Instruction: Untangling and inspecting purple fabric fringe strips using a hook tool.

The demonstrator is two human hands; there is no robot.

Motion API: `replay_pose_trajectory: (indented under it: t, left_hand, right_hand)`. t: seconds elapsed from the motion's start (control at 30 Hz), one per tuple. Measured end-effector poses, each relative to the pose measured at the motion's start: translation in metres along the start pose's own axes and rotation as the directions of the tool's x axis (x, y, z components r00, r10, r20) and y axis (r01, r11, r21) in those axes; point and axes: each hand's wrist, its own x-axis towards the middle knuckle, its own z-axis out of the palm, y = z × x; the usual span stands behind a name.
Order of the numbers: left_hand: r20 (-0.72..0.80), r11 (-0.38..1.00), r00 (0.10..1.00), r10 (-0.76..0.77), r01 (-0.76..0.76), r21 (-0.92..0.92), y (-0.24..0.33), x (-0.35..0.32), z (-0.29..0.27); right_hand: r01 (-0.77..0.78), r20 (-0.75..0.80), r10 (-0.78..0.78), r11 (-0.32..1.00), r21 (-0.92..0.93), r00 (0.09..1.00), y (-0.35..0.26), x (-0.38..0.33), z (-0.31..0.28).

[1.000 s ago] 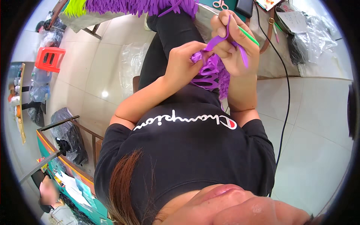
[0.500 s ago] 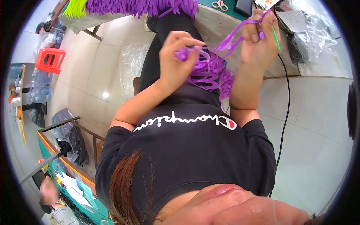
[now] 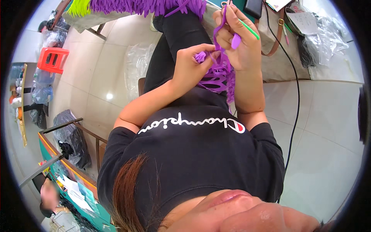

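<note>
A slim green stick [image 3: 249, 29], perhaps a crochet hook with its end hidden, rests in my right hand [image 3: 244, 48]. A purple strip [image 3: 219, 33] runs through the fingers of that same hand, and a piece of it pokes out by the palm. Lower and to the left, my left hand [image 3: 189, 69] is closed, pinching purple strip, with a small bunch [image 3: 200, 57] showing at its fingers. Looped purple strip work [image 3: 214, 83] hangs below both hands over my lap. The two hands are close together, nearly touching.
Purple fringe [image 3: 143, 7] with a lime-green end [image 3: 79, 8] lies on the table at the far left. A brown strap [image 3: 276, 44], black cable [image 3: 295, 73] and clear plastic bags [image 3: 328, 42] are at right. A red stool [image 3: 53, 60] stands left; another person [image 3: 50, 195] sits lower left.
My right hand has moved left and slightly up, toward my left hand. The strip stretched between them has shortened. My left hand has shifted slightly right and down.
</note>
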Motion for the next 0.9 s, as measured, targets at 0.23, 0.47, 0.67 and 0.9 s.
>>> replay_pose_trajectory:
  t: [0.23,0.47,0.67,0.9]
  left_hand:
    - [0.115,0.819,0.946,-0.304,0.321,-0.475,0.012,0.004,-0.02]
    - [0.115,0.689,0.92,-0.375,0.36,-0.63,-0.004,0.006,-0.018]
    - [0.151,0.657,0.915,-0.374,0.376,-0.654,0.007,0.004,-0.015]
    - [0.059,0.808,0.97,-0.234,0.229,-0.542,-0.005,0.0,-0.013]
  right_hand:
    - [-0.216,-0.496,-0.224,0.699,-0.682,0.839,-0.02,-0.034,-0.007]
    - [-0.204,-0.282,0.03,0.763,-0.613,0.959,-0.012,-0.078,0.004]
    - [-0.255,-0.379,0.034,0.795,-0.551,0.925,-0.011,-0.084,0.0]
    - [-0.318,-0.423,0.086,0.794,-0.518,0.902,-0.011,-0.086,0.0]
